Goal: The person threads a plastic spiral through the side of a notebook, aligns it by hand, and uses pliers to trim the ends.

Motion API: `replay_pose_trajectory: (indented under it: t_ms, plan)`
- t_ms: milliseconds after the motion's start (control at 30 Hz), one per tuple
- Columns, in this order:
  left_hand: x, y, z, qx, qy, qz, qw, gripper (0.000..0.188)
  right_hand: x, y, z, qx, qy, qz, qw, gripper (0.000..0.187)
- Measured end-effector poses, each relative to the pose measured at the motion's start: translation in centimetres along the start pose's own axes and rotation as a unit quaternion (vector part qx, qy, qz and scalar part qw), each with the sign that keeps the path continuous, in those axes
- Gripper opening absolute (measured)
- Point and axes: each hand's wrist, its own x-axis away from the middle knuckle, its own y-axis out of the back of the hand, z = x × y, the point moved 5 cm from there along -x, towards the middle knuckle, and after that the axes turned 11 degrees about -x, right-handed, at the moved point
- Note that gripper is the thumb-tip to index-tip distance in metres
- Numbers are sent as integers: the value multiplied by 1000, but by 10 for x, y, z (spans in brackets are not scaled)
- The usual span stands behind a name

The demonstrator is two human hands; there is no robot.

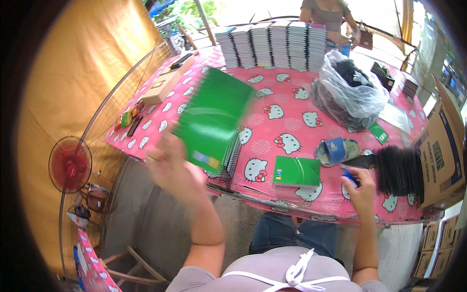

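My left hand (172, 163), smeared by motion, is beside the coil-bound edge of a green notebook (214, 114). That notebook is tilted and blurred over a pile of spiral notebooks (232, 158) at the front edge of the table; whether my fingers hold it I cannot tell. My right hand (361, 190) is closed around a small blue-handled tool (349, 176), its working end hard to make out. Between my hands lies a small stack of green-covered pads (296, 171). A blue slipper (336, 151) rests just beyond my right hand, near a bundle of black binding coils (400, 170).
Tall stacks of spiral notebooks (272, 46) line the far edge of the pink patterned table (262, 146). A plastic bag of black coils (348, 92) stands at right, a cardboard box (440, 151) beyond it. A fan (71, 164) stands left; another person (331, 19) is behind the table.
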Motion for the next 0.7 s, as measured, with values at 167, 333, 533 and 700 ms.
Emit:
replay_pose_trajectory:
  t_ms: [167,333,533,700]
  plan:
    - [-67,44,78,-188,134,11,973,23,10,9,-59,250,26,-29,967,43]
    - [-46,37,101,-145,93,-21,985,16,-24,-32,-48,20,10,-72,997,51]
    - [-52,54,84,-127,41,-7,991,29,-30,-102,-58,-154,-99,20,983,44]
    - [10,24,-19,-7,-77,78,994,35,-38,-48,-57,-124,-34,-37,991,22]
